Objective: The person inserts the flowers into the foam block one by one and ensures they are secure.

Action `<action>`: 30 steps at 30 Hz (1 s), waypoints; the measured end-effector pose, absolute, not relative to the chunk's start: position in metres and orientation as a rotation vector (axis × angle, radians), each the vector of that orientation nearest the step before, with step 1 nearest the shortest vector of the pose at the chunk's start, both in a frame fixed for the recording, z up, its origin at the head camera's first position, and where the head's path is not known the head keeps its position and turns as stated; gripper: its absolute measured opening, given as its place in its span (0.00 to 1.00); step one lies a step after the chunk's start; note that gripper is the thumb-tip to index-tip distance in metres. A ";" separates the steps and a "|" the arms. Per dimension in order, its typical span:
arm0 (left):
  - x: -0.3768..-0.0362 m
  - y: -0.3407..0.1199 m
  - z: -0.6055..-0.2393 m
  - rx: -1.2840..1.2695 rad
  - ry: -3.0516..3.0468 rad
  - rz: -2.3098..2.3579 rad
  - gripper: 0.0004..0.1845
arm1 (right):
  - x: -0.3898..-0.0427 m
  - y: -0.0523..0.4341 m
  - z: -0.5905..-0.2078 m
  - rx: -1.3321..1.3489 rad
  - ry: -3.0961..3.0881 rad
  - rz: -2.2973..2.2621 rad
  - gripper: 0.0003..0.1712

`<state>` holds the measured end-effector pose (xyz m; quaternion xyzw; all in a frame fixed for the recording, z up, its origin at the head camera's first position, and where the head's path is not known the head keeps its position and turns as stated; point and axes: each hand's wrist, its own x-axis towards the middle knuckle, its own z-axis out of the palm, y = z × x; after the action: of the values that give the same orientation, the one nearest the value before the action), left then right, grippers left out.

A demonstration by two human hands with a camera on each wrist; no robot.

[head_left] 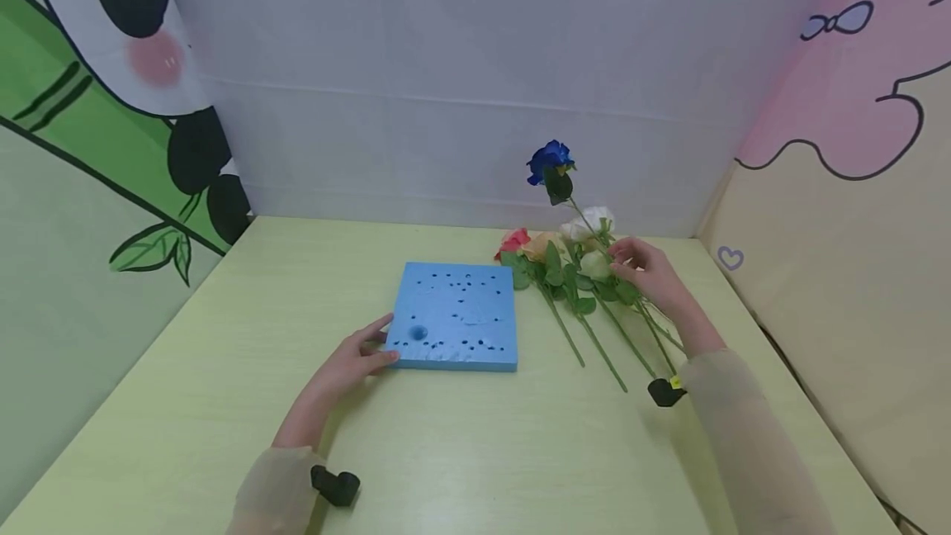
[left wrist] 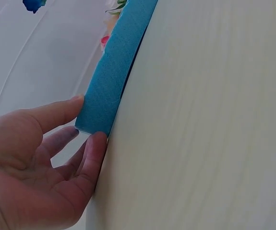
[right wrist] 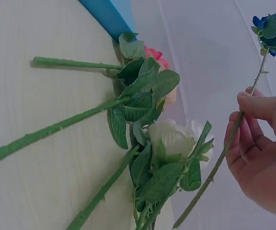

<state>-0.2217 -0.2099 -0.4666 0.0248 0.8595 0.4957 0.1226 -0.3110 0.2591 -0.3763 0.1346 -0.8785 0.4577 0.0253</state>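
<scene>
A blue foam block (head_left: 456,316) dotted with small holes lies flat on the pale green table (head_left: 475,452). My left hand (head_left: 355,362) rests at its near left corner, fingers straight and touching the block's edge (left wrist: 110,76). My right hand (head_left: 645,271) pinches the thin stem (right wrist: 229,143) of a blue rose (head_left: 550,160), whose bloom (right wrist: 272,28) is raised above the table. Under that hand lie other artificial roses: a red one (head_left: 513,241), a peach one (head_left: 541,244) and white ones (head_left: 590,223), the nearest white bloom (right wrist: 172,137) among green leaves.
Long green stems (head_left: 594,337) fan out over the table toward the near right. A white cloth backdrop (head_left: 461,81) closes off the back. Panels printed with a panda (head_left: 111,106) and a pink cartoon (head_left: 862,89) wall in the left and right sides.
</scene>
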 end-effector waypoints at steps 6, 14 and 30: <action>-0.223 -0.209 -0.468 0.070 2.507 1.438 0.39 | -0.322 0.246 -0.386 0.350 -2.567 1.440 0.17; -0.222 -0.209 -0.466 0.063 2.505 1.433 0.40 | -0.323 0.219 -0.389 0.348 -2.481 1.429 0.16; -0.222 -0.208 -0.461 0.043 2.479 1.450 0.40 | -0.330 0.153 -0.391 0.425 -2.287 1.625 0.10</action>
<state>-0.2222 -0.2080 -0.4615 0.0148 0.8554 0.5001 0.1342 -0.3297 0.1525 -0.3906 0.1481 -0.7966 0.5661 0.1515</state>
